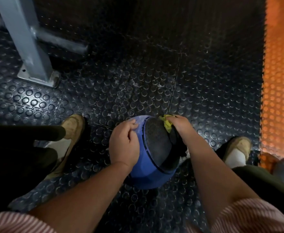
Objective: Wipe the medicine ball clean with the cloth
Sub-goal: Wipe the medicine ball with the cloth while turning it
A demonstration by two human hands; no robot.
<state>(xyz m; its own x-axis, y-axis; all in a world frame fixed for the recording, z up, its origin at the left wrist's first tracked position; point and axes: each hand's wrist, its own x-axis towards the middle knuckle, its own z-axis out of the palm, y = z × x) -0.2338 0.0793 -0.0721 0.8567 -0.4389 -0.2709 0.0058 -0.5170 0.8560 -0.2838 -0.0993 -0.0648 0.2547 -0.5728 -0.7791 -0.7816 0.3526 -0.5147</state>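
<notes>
Striped pink sleeves [12,221], dark trousers [20,148], tan shoes [74,125], white socks [233,157]

**Setting:** gym or fitness room, seen at floor level.

- Flooring [138,81]: black rubber with raised round studs, scuffed and marked with pale streaks. It covers most of the view.
- Orange mat [279,81]: same studded pattern, along the right edge of the black flooring, joined to it by a toothed interlocking seam.
- Steel post [28,39]: grey-painted square upright at the far left, on a flat base plate [35,78] with small holes. A round grey tube [62,41] runs off its side, as on an equipment frame.
- Medicine ball [154,148]: blue with a black textured panel, on the flooring.
</notes>
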